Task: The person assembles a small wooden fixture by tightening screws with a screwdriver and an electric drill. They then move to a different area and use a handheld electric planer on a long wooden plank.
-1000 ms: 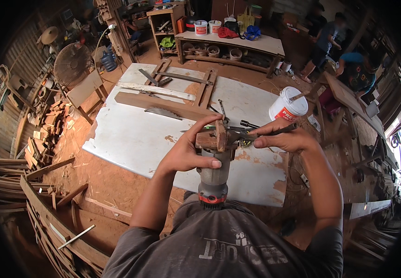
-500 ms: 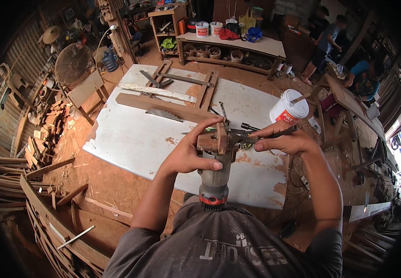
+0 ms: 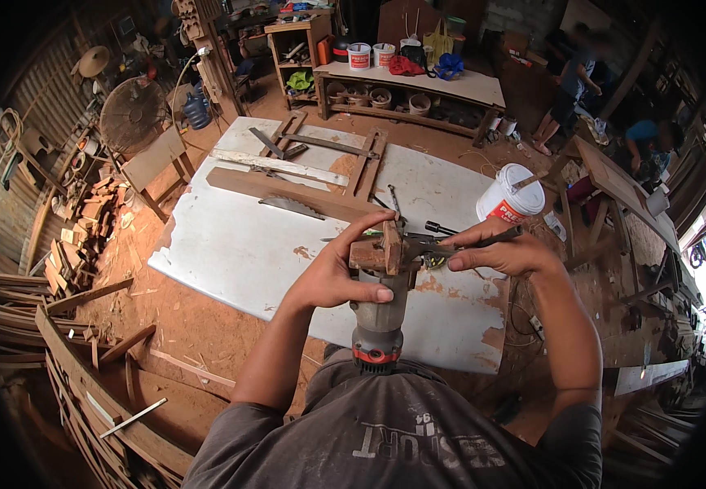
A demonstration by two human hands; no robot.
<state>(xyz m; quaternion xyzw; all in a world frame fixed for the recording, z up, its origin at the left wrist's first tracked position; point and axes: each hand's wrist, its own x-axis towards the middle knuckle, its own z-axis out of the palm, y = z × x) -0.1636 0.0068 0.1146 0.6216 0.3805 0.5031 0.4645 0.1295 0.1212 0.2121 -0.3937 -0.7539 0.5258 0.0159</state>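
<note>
In front of my chest stands a handheld power router (image 3: 381,314), with a grey body, a red-ringed end toward me and a worn wooden piece (image 3: 369,254) at its far end. My left hand (image 3: 320,273) is closed round it, thumb on the body and fingers over the wood. Closed in my right hand (image 3: 512,257) is a dark long-handled hand tool (image 3: 503,235). Its far end meets the router's wooden end; the exact contact is hidden. Just beyond lies a dark socket-like tool (image 3: 441,228) on the white tabletop (image 3: 235,257).
A circular saw blade (image 3: 292,208) rests against a brown board (image 3: 247,184) beside a wooden frame (image 3: 366,167). At the table's right stands a white bucket (image 3: 509,196). Stacked timber (image 3: 76,359) fills the lower left. Other people work at the far right, near a wooden bench (image 3: 613,183).
The whole scene has shifted very slightly in view. Both hands keep their hold on the router and dark tool, almost unmoved. Far right, a co-worker has bent lower.
</note>
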